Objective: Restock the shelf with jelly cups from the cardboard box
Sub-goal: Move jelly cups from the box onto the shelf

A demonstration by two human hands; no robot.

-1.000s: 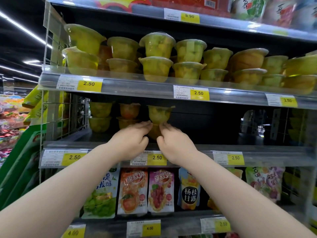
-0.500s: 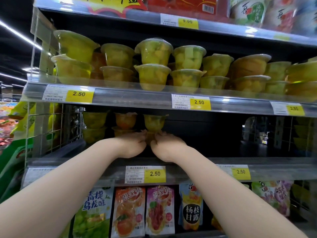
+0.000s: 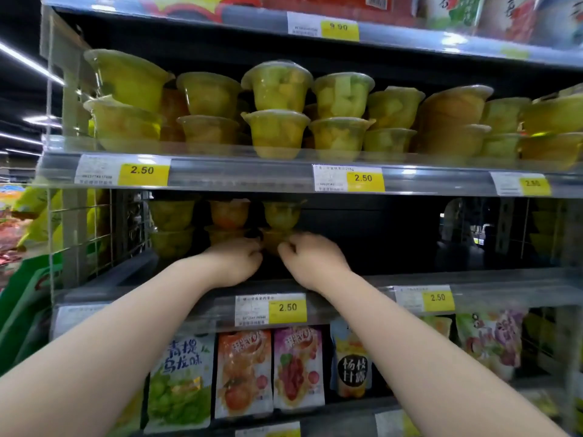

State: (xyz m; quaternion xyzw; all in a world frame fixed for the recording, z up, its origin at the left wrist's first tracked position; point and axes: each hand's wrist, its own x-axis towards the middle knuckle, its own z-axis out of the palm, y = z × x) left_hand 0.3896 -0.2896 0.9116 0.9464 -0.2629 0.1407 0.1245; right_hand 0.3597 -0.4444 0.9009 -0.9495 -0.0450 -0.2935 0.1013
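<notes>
Jelly cups belong on the grey metal middle shelf, where three short stacks stand at its left end, far back. The rightmost stack is the one in hand: a clear plastic, yellow-green upper jelly cup sits on an amber lower jelly cup. The left hand and right hand flank the lower jelly cup, and each grip is clenched on its side with curled fingers. Both cups stand upright, wide sealed rim up and narrow base down, so the axis runs vertical; the lower one is partly hidden by the fingers. To do this step well, I judge, set the pair square and level beside the neighbouring orange stack, then release gently so the top cup does not tip.
</notes>
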